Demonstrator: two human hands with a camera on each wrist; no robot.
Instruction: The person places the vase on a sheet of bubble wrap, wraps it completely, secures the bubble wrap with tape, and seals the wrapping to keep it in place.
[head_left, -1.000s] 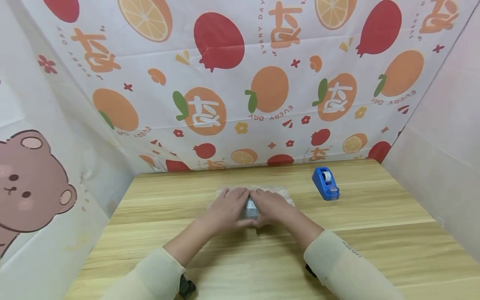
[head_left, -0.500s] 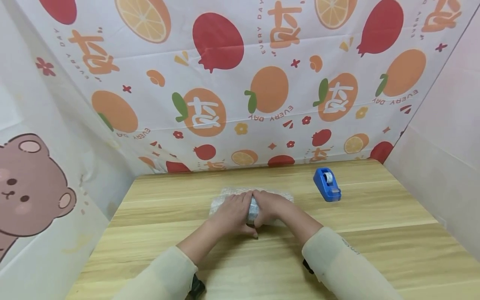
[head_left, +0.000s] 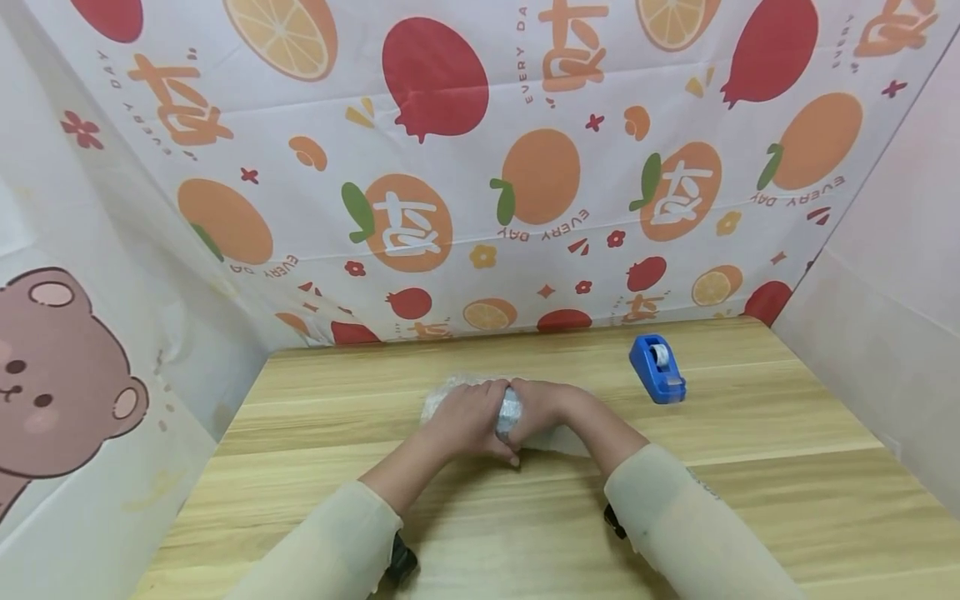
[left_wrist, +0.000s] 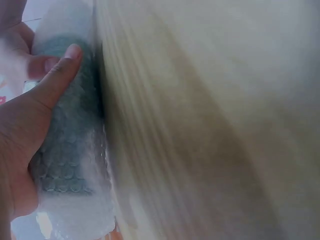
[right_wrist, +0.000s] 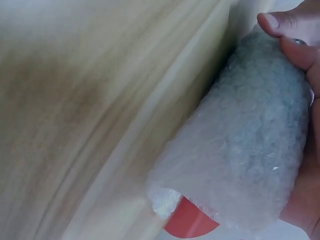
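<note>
A roll of clear bubble wrap (head_left: 510, 410) is wound around a darker, grey-green object, whose kind stays hidden inside. My left hand (head_left: 468, 417) grips it from the left, fingers over the top and thumb along the near side. From the right, my right hand (head_left: 542, 407) holds the same bundle, its fingertips close to the left hand's. The left wrist view shows the bubble wrap (left_wrist: 67, 175) low along the table, with the left thumb (left_wrist: 62, 70) lying across it. In the right wrist view, the loose, hollow end of the wrap (right_wrist: 215, 170) sticks out past the right hand (right_wrist: 302, 55).
A blue tape dispenser (head_left: 657, 371) with a roll of tape stands on the wooden table (head_left: 337, 392), behind and right of the hands. A fruit-print cloth (head_left: 480, 192) hangs along the back edge. Pale walls border both sides, the left with a bear picture (head_left: 67, 375).
The bubble wrap behind my hands has been drawn in and rolled, so less of it lies spread out. My hands have shifted their hold, and the right thumb has moved back from the left thumb.
</note>
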